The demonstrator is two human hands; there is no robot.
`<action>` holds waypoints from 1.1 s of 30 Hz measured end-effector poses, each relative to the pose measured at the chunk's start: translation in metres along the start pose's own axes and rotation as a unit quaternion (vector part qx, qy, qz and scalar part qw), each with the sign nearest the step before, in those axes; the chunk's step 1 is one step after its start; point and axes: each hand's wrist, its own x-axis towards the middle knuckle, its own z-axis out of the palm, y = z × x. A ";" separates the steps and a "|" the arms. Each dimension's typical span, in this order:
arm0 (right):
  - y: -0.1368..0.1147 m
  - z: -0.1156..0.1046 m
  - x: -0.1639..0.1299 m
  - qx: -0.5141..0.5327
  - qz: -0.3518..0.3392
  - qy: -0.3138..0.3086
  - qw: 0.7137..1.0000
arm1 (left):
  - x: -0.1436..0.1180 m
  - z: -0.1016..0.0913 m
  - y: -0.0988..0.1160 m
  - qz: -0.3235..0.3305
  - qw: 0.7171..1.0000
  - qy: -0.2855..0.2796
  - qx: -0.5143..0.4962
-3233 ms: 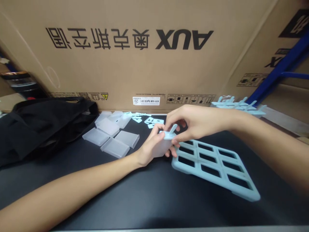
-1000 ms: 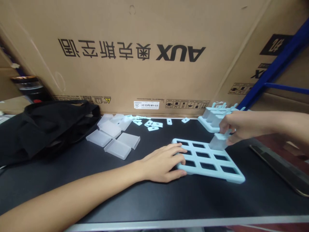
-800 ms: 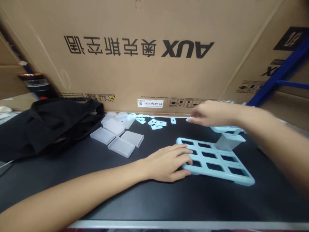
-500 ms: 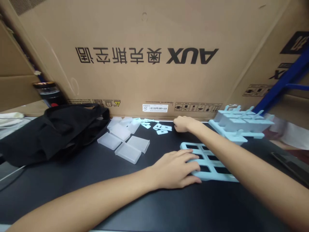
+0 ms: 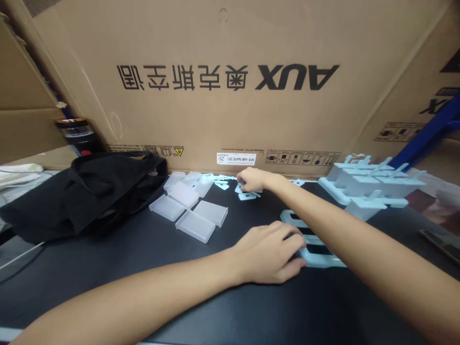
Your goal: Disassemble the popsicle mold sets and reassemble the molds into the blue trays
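Note:
My left hand [image 5: 275, 251] rests on the black table, its fingers curled over the left edge of a light-blue popsicle mold frame [image 5: 323, 260] with rectangular openings. My right arm crosses above and hides part of that frame. Farther back, my right hand [image 5: 253, 178] points down with closed fingers, the tips on a small light-blue popsicle mold lid [image 5: 238, 189]. Another flat lid [image 5: 247, 196] lies just below it, and several more lids [image 5: 221, 183] are to its left. A single lid [image 5: 298, 182] lies beyond my right forearm.
Several translucent popsicle molds [image 5: 196, 226] lie left of centre. At right stands a light-blue mold set [image 5: 370, 184] with sticks pointing up. A black cloth bag [image 5: 82, 201] and a dark jar [image 5: 81, 136] are at left. A large cardboard box [image 5: 223, 115] closes off the back.
My right hand has moved left onto the small lids. A lid now shows beyond the right forearm. My left fingers have drawn back to the frame's edge. The view has shifted slightly.

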 end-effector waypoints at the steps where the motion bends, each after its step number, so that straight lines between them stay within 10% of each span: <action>1: 0.003 0.000 0.001 0.009 -0.005 0.000 1.000 | 0.000 0.000 0.000 0.002 1.000 -0.001 -0.002; 26: 0.001 0.007 0.014 -0.002 0.009 0.054 0.998 | 0.001 -0.001 0.000 -0.006 1.000 -0.008 0.001; 33: 0.010 0.001 0.008 -0.013 0.016 0.025 0.999 | -0.001 0.008 -0.004 -0.155 0.987 0.016 0.033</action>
